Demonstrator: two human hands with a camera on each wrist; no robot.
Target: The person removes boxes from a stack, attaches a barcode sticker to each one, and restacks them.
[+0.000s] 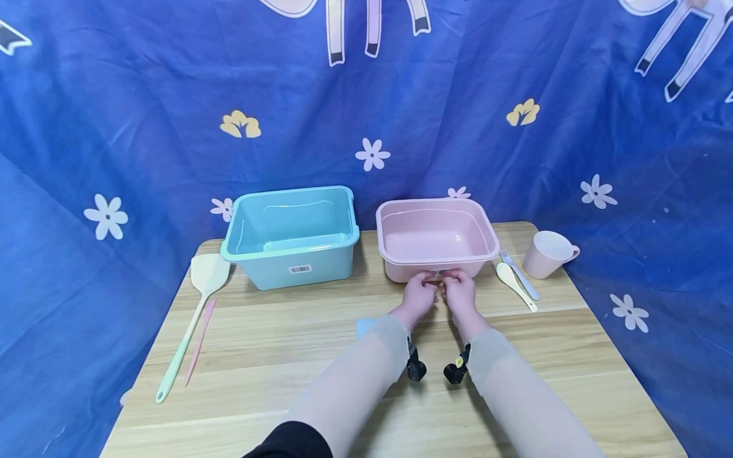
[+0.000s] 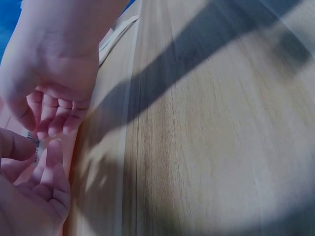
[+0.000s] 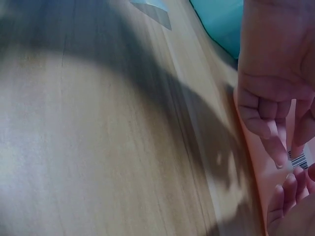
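Hands [image 1: 439, 294] pinching barcode label [image 3: 299, 160], apparently lying crosswise on pink tub [image 1: 435, 236] front.

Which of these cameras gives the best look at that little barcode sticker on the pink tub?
The right wrist view: the barcode sticker shows its stripes beside the fingertips. The left wrist view catches only its edge. From the head camera, both hands cover it on the pink tub.

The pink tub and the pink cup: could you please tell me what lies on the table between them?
In the head view, a fork and a pale spoon lie side by side between the pink tub and the pink cup.
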